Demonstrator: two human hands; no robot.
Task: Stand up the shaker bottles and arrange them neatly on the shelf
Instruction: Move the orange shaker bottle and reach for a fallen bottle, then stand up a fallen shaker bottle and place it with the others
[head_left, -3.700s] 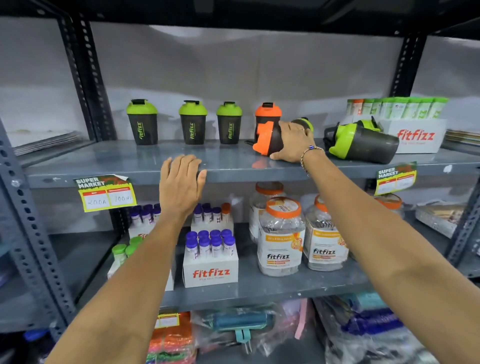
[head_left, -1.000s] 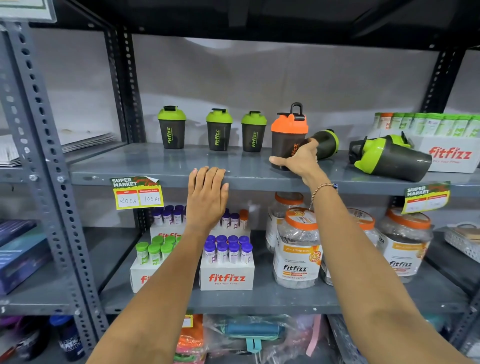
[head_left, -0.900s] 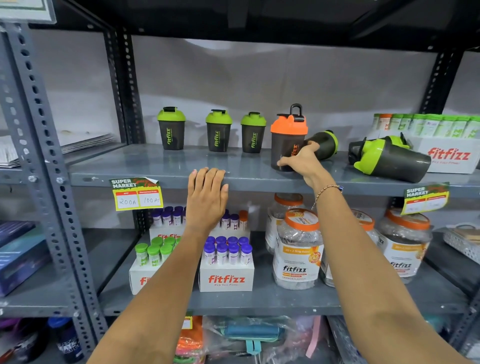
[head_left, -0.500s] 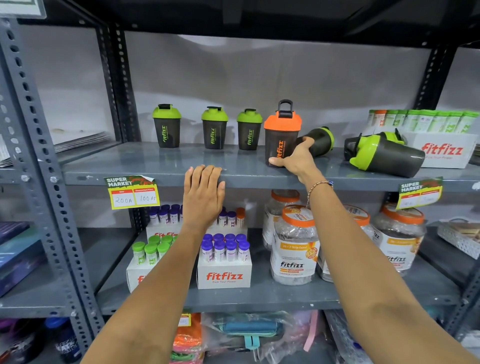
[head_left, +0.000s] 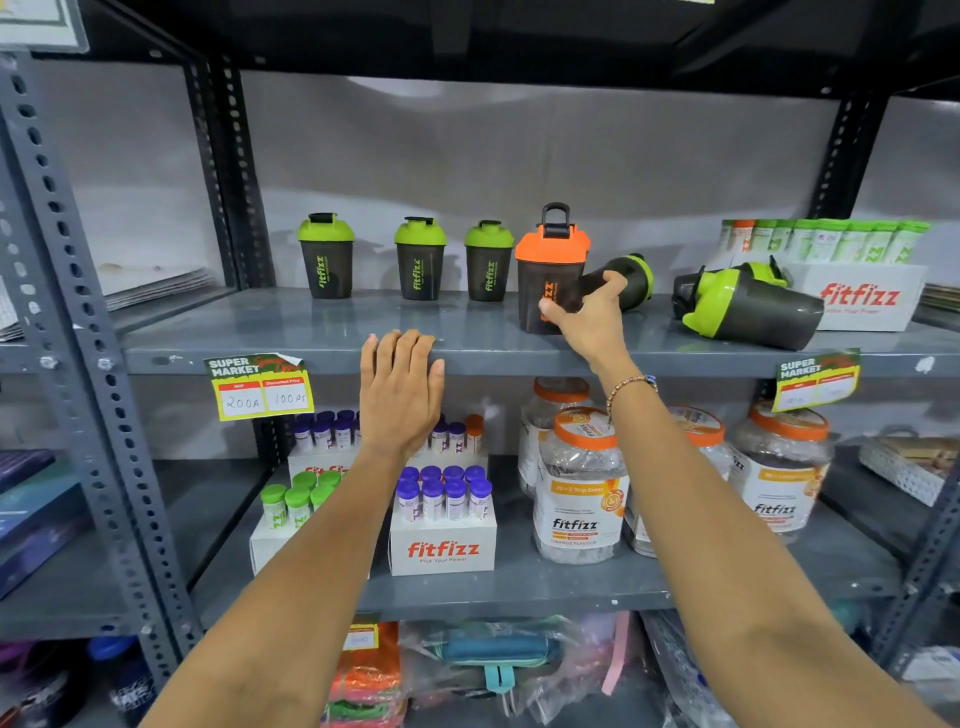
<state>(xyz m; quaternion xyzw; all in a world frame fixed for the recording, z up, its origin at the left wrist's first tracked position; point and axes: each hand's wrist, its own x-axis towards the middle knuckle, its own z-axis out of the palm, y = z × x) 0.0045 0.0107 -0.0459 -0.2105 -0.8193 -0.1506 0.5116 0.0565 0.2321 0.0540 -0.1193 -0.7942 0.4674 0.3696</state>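
- The left hand (head_left: 400, 387) lies flat with its fingers together on the front lip of the grey shelf (head_left: 291, 338), left of and nearer than the orange-lidded shaker (head_left: 549, 270); it grasps nothing.
- The right hand (head_left: 589, 319) wraps around the lower right side of the orange-lidded shaker, thumb on its front and fingers curled behind, so it is clasping that bottle. A beaded bracelet (head_left: 631, 384) sits on the wrist below.
- The orange-lidded shaker stands upright on the shelf, its black carry loop up.
- Just right of it and slightly further back, a small green-lidded shaker (head_left: 626, 278) lies on its side, partly hidden by the right hand.
- Further right of the orange-lidded shaker, a large green-lidded shaker (head_left: 748, 309) lies on its side with another green lid (head_left: 763, 270) behind it, beside a white fitfizz box (head_left: 862, 301).
- Left of the orange-lidded shaker and deeper on the shelf, three green-lidded shakers (head_left: 420, 258) stand upright in a row.
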